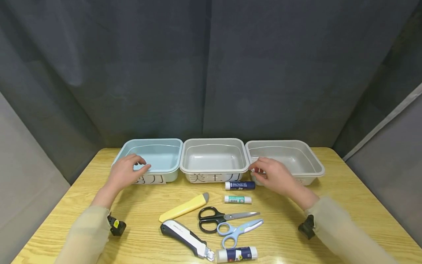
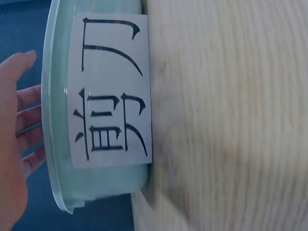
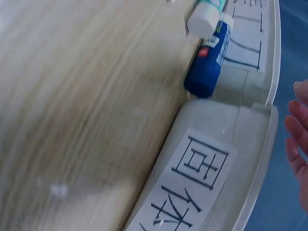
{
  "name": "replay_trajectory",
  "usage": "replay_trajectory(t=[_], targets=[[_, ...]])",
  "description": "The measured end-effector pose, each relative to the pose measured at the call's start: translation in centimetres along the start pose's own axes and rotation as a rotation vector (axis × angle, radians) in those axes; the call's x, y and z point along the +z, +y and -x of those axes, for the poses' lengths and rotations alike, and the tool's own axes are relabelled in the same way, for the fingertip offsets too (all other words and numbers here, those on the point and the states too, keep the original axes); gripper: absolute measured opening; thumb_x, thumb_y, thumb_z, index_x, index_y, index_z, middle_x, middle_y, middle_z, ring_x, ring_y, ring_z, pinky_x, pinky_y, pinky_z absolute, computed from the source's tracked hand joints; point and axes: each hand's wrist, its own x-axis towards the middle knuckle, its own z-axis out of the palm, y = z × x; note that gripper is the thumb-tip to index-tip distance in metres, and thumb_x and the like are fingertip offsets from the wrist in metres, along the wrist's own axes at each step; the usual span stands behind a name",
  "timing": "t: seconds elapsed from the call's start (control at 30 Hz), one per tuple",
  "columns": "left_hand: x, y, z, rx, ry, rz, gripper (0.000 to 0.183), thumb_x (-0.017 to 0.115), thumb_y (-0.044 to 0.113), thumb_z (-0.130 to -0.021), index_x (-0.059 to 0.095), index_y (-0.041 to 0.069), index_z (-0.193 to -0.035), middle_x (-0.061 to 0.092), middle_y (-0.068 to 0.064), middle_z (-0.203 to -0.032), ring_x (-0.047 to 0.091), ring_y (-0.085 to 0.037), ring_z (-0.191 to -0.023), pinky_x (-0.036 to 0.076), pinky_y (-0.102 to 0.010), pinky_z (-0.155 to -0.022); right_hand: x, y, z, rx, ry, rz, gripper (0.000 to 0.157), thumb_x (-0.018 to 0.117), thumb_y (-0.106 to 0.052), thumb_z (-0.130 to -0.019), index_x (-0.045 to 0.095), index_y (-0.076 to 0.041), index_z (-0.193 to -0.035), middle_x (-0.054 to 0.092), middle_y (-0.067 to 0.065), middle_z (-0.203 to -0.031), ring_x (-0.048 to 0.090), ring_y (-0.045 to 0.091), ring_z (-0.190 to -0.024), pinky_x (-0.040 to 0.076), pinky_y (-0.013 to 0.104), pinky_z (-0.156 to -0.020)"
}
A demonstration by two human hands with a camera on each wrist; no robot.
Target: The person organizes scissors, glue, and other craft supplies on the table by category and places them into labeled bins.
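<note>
My left hand [image 1: 126,171] hovers at the front rim of the pale blue bin [image 1: 165,170], thumb and fingers spread apart with nothing between them. In the left wrist view its fingers [image 2: 30,118] show behind the rim. Over the near left corner of the right grey bin [image 1: 304,173], my right hand [image 1: 271,175] holds nothing, its fingers loosely bent. Closest to that hand lies a dark blue glue stick [image 1: 242,185], up against the bins' fronts. A smaller white-and-green glue stick [image 1: 238,199] lies just nearer to me.
Between those bins stands a middle grey bin [image 1: 215,171]; all three carry labels. Nearer on the wooden table lie a yellow box cutter [image 1: 184,207], a black-and-white utility knife [image 1: 184,236], black scissors [image 1: 217,219], light blue scissors [image 1: 239,231] and another glue stick [image 1: 236,254].
</note>
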Motion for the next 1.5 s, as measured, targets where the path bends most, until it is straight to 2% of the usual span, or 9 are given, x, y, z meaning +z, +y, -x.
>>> replay_trajectory(t=[0.13, 0.23, 0.43, 0.57, 0.83, 1.03, 1.2, 1.37, 1.5], targets=[[-0.1, -0.7, 0.6, -0.031, 0.01, 0.006, 0.031, 0.06, 0.043, -0.083, 0.067, 0.014, -0.089, 0.065, -0.001, -0.087, 0.059, -0.022, -0.082, 0.047, -0.041, -0.07, 0.1, -0.8, 0.3, -0.004, -0.046, -0.017, 0.013, 0.071, -0.016, -0.076, 0.066, -0.016, -0.089, 0.059, -0.007, -0.077, 0.055, 0.008, -0.067, 0.047, 0.023, -0.059], [-0.3, -1.1, 1.0, -0.053, 0.011, 0.019, 0.034, 0.061, 0.043, -0.083, 0.067, 0.011, -0.094, 0.065, -0.006, -0.094, 0.059, -0.026, -0.087, 0.045, -0.046, -0.075, 0.3, -1.3, 0.6, -0.02, -0.062, -0.033, 0.014, 0.072, -0.017, -0.075, 0.066, -0.015, -0.088, 0.06, -0.008, -0.08, 0.057, 0.007, -0.07, 0.048, 0.022, -0.061], [-0.7, -1.9, 1.8, -0.127, 0.007, 0.06, 0.049, 0.06, 0.049, -0.082, 0.06, 0.007, -0.108, 0.057, -0.017, -0.112, 0.048, -0.037, -0.108, 0.032, -0.056, -0.091, 0.5, -2.4, 0.8, -0.069, -0.092, -0.069, 0.013, 0.073, -0.019, -0.076, 0.067, -0.017, -0.087, 0.061, -0.009, -0.081, 0.053, 0.005, -0.066, 0.046, 0.019, -0.058], [-0.9, -2.5, 2.2, -0.182, 0.026, 0.105, 0.058, 0.062, 0.049, -0.08, 0.054, 0.005, -0.117, 0.047, -0.021, -0.122, 0.038, -0.041, -0.115, 0.026, -0.058, -0.094, 0.7, -3.2, 1.0, -0.059, -0.173, -0.102, 0.013, 0.071, -0.021, -0.078, 0.068, -0.018, -0.089, 0.06, -0.008, -0.084, 0.05, 0.003, -0.064, 0.043, 0.018, -0.056], [-0.8, -3.4, 3.0, -0.257, 0.054, 0.148, 0.076, 0.065, 0.049, -0.078, 0.041, -0.002, -0.13, 0.036, -0.026, -0.132, 0.03, -0.044, -0.121, 0.024, -0.059, -0.097, 1.8, -4.2, 1.5, -0.1, -0.312, -0.156, 0.016, 0.07, -0.023, -0.077, 0.069, -0.019, -0.093, 0.061, -0.01, -0.087, 0.056, 0.005, -0.071, 0.045, 0.016, -0.06], [-0.8, -3.7, 3.5, -0.33, 0.016, 0.198, 0.089, 0.065, 0.051, -0.077, 0.029, -0.004, -0.137, 0.029, -0.028, -0.137, 0.027, -0.044, -0.124, 0.025, -0.06, -0.098, 2.5, -4.8, 1.9, -0.1, -0.434, -0.189, 0.019, 0.071, -0.022, -0.077, 0.07, -0.018, -0.096, 0.062, -0.01, -0.088, 0.058, 0.004, -0.077, 0.049, 0.018, -0.068], [-0.6, -4.1, 3.8, -0.404, -0.041, 0.269, 0.099, 0.064, 0.053, -0.077, 0.016, -0.004, -0.142, 0.022, -0.03, -0.14, 0.024, -0.045, -0.126, 0.025, -0.063, -0.098, 2.8, -4.9, 2.1, -0.09, -0.495, -0.182, 0.021, 0.072, -0.025, -0.075, 0.07, -0.019, -0.095, 0.062, -0.011, -0.09, 0.057, 0.002, -0.08, 0.05, 0.022, -0.074], [-0.2, -4.5, 4.0, -0.459, -0.09, 0.344, 0.103, 0.062, 0.054, -0.078, 0.007, -0.003, -0.144, 0.016, -0.031, -0.144, 0.021, -0.047, -0.129, 0.022, -0.063, -0.099, 3.0, -4.8, 2.1, -0.09, -0.524, -0.184, 0.021, 0.072, -0.026, -0.074, 0.07, -0.019, -0.094, 0.061, -0.011, -0.085, 0.051, -0.001, -0.071, 0.047, 0.019, -0.066], [0.0, -4.8, 4.0, -0.472, -0.104, 0.384, 0.104, 0.062, 0.054, -0.079, 0.002, 0.001, -0.145, 0.012, -0.029, -0.147, 0.017, -0.047, -0.131, 0.02, -0.063, -0.101, 2.9, -4.9, 2.0, -0.093, -0.553, -0.178, 0.022, 0.073, -0.025, -0.072, 0.07, -0.019, -0.093, 0.057, -0.011, -0.08, 0.046, -0.001, -0.066, 0.043, 0.016, -0.06]])
